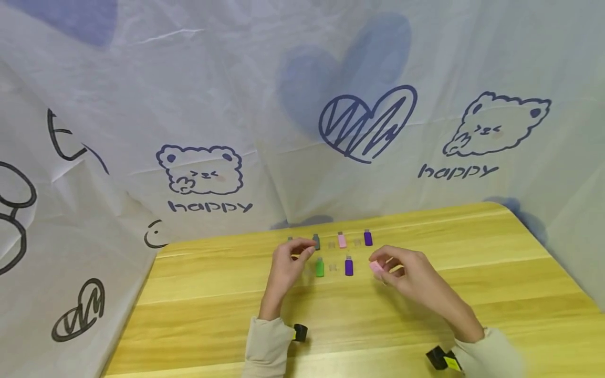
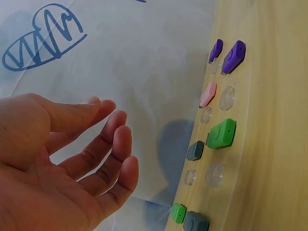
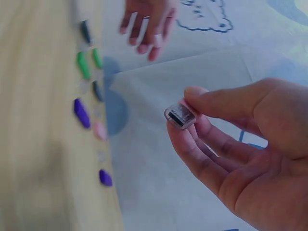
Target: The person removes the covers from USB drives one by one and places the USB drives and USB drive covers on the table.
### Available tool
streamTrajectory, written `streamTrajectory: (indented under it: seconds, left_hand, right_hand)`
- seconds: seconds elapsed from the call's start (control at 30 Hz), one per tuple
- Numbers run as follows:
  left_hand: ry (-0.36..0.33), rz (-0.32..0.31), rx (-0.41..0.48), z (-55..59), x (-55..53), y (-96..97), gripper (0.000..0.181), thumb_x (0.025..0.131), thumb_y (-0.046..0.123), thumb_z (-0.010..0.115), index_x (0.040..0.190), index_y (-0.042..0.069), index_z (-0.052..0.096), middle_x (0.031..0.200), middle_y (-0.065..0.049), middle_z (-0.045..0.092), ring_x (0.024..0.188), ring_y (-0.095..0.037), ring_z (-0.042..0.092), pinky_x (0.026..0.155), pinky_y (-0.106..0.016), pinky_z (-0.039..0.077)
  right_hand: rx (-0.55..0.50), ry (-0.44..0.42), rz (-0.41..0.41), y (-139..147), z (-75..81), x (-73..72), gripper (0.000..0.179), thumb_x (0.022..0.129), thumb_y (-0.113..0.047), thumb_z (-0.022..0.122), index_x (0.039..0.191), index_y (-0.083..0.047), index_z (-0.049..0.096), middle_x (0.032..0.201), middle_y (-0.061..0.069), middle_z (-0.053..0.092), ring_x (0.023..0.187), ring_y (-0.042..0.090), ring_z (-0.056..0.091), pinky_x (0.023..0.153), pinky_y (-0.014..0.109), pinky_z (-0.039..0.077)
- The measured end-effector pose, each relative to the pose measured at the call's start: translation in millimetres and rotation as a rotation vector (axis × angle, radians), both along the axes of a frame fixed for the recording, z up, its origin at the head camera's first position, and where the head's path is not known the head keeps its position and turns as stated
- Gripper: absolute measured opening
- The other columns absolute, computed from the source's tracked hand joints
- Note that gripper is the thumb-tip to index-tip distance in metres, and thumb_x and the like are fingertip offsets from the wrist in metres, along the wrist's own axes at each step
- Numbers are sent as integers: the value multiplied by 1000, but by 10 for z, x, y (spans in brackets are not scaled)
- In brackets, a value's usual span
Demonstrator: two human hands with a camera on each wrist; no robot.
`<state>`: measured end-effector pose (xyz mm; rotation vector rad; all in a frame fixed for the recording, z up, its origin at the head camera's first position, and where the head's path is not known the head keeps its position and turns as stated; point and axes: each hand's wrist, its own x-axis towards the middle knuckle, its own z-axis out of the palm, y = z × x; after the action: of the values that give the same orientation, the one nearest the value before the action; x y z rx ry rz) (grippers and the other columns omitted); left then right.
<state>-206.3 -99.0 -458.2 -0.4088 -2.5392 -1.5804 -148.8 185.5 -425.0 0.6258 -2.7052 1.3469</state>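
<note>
A pink USB flash drive (image 1: pixel 376 268) is pinched between the thumb and fingers of my right hand (image 1: pixel 408 270), raised above the table. Over its metal plug sits a clear cap (image 3: pixel 180 117), seen end-on in the right wrist view. My left hand (image 1: pixel 289 258) hovers near the rows of drives with fingers loosely bent and nothing in them. Close to it lie a green drive (image 1: pixel 320 268) and a dark grey drive (image 1: pixel 316 243). Farther right are a purple drive (image 1: pixel 348 267), another pink drive (image 1: pixel 342 240) and a second purple drive (image 1: pixel 368 238).
Loose clear caps (image 2: pixel 227 98) lie between the drives on the wooden table (image 1: pixel 203 310). At the row's left end are a small green drive (image 2: pixel 178 212) and another grey drive (image 2: pixel 196 222). A white printed cloth (image 1: pixel 283 173) hangs behind the table's back edge.
</note>
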Motion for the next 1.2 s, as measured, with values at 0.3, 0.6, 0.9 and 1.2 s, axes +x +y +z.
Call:
streamTrajectory:
  seconds: [0.3, 0.6, 0.9, 1.2]
  left_hand:
    - [-15, -71, 52, 37, 27, 56, 16, 100, 11, 69, 111, 3, 77, 106, -12, 75, 94, -28, 69, 76, -30, 58]
    - [-49, -160, 132, 59, 53, 142, 16, 101, 9, 66, 112, 1, 75, 100, -15, 75, 90, -43, 69, 75, -32, 59]
    - [-117, -273, 217, 66, 83, 267, 21, 99, 7, 69, 115, -4, 72, 108, -20, 74, 96, -36, 72, 82, -38, 61]
    - [-165, -204, 280, 92, 98, 313, 13, 97, 3, 71, 107, -3, 74, 102, -18, 73, 89, -32, 71, 76, -30, 60]
  right_hand:
    - [-199, 44, -191, -305, 52, -255, 29, 88, 4, 78, 115, -4, 69, 103, 12, 72, 93, 29, 72, 80, 33, 62]
    - [-387, -77, -265, -432, 84, -305, 19, 91, -1, 77, 109, 2, 71, 107, 17, 72, 94, 31, 75, 76, 24, 60]
    - [-535, -116, -194, -497, -45, -318, 16, 90, -3, 79, 100, 5, 69, 104, 21, 68, 91, 33, 76, 78, 30, 62]
    - [-546, -175, -187, -570, -76, -320, 16, 90, -3, 79, 99, 6, 68, 107, 21, 66, 93, 34, 75, 79, 32, 62]
